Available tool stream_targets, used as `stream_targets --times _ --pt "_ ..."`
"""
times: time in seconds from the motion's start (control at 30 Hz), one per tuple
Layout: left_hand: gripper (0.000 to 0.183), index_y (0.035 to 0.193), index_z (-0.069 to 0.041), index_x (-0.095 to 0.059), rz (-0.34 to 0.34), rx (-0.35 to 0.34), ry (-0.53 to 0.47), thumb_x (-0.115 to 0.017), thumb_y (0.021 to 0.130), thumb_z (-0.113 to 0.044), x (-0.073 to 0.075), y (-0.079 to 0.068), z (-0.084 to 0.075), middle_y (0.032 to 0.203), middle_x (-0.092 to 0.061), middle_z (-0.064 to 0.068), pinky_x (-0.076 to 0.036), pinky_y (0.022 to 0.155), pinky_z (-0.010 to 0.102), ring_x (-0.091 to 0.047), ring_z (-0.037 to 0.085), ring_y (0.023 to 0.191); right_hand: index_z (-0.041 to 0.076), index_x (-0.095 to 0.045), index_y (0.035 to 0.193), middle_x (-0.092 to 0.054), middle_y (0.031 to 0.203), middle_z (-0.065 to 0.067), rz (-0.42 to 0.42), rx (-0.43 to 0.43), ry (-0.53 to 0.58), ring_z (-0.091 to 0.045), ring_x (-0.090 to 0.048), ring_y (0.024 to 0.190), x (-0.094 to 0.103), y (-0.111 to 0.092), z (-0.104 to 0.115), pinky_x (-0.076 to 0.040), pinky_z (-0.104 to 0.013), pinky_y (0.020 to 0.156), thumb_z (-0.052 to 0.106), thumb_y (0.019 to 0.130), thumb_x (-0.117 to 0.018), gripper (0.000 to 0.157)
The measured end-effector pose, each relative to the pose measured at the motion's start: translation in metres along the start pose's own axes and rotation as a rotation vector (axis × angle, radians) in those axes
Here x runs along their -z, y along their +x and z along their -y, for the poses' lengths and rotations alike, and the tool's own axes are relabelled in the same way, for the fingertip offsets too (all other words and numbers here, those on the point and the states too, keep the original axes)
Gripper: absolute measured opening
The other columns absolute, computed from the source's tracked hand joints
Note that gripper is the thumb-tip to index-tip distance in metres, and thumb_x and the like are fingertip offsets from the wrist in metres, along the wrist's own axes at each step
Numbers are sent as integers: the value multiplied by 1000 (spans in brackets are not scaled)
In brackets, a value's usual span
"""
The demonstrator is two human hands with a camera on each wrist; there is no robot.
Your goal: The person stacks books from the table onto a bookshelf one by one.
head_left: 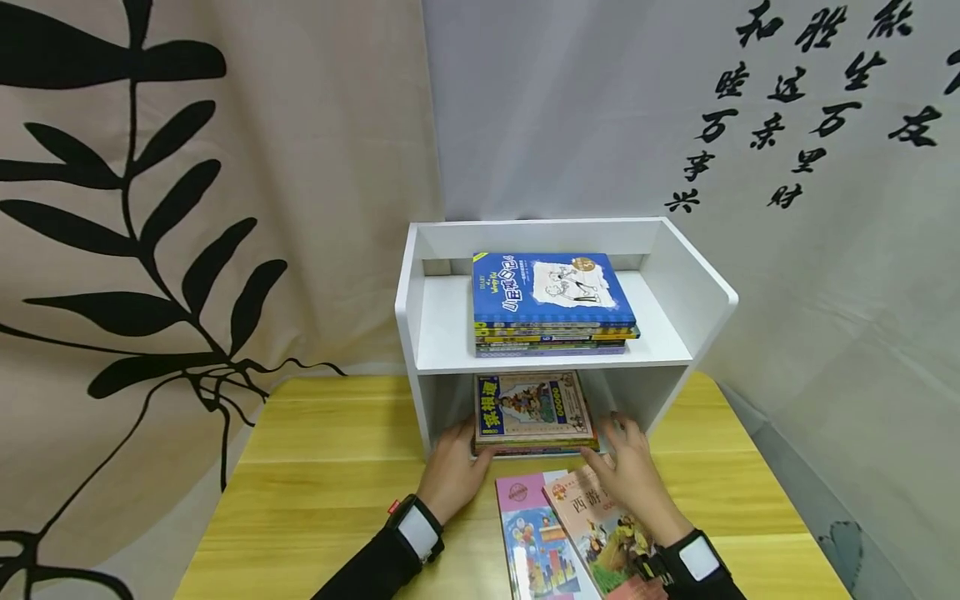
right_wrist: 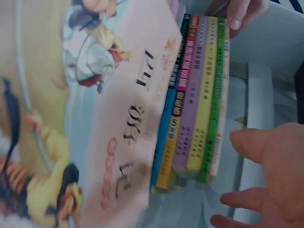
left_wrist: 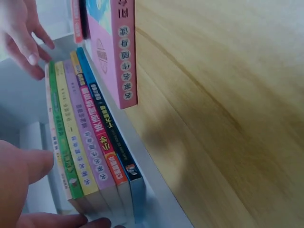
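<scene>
A stack of several thin books (head_left: 536, 408) lies flat on the lower shelf of a small white bookcase, spines facing out. At the stack's left end is my left hand (head_left: 456, 471), fingers along its side and thumb by the front edge. My right hand (head_left: 628, 462) is spread at the right end, fingers extended; the right wrist view shows a gap between this hand (right_wrist: 270, 166) and the spines (right_wrist: 194, 104). Below my right hand lies a book with a cartoon cover (head_left: 600, 529), partly over a pink-and-blue book (head_left: 536, 533).
The white bookcase (head_left: 408, 333) stands at the back of the yellow wood-grain table (head_left: 322, 483). Its upper shelf bears another stack topped by a blue book (head_left: 502, 312). Behind hang curtains (head_left: 360, 167) with black leaf prints and writing.
</scene>
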State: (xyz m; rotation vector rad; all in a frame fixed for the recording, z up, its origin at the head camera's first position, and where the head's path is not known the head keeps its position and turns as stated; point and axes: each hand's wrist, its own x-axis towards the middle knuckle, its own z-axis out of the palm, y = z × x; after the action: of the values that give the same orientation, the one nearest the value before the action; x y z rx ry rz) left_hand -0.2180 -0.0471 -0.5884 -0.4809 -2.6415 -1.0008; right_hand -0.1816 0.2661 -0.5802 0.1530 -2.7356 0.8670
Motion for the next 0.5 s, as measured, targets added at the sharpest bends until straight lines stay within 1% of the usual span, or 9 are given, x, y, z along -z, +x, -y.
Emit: stream_targets --times 0.1,0.2,0.33,0.43,0.5 --pt "52 139 -3 -67 -9 22 8 -75 97 -32 7 -6 -1 133 -71 20 -56 101 57 -68 39 119 -13 -48 150 -41 152 -37 10 -22 0 -58 -39 138 13 -6 0 -43 -76 106 33 101 -70 70" --pt "44 129 -4 -72 -9 43 3 -73 99 -36 13 -12 -1 130 -72 20 -56 101 57 -67 39 118 -13 -46 151 -44 149 -35 38 -49 -24 -57 -43 136 25 -10 -1 -44 -74 105 36 102 -68 73" --pt "34 114 -9 -78 4 61 -19 -71 100 -39 19 -21 -1 118 -74 14 -58 95 53 -68 32 109 -11 -42 155 -45 150 -36 133 -113 -57 -57 -45 135 37 -15 -5 -46 -74 104 52 103 -61 84" --pt "29 111 -11 -79 17 65 -28 -71 99 -36 21 -27 -1 115 -75 10 -58 95 52 -68 30 108 -11 -40 156 -45 148 -41 218 -173 -92 -59 -48 132 41 -20 -9 -48 -74 101 60 102 -57 91" --pt "27 111 -11 -80 22 66 -28 -72 99 -34 21 -31 -2 115 -75 9 -57 96 52 -69 29 109 -13 -40 155 -45 147 -44 263 -203 -105 -62 -49 130 41 -23 -14 -48 -75 101 59 101 -58 92"
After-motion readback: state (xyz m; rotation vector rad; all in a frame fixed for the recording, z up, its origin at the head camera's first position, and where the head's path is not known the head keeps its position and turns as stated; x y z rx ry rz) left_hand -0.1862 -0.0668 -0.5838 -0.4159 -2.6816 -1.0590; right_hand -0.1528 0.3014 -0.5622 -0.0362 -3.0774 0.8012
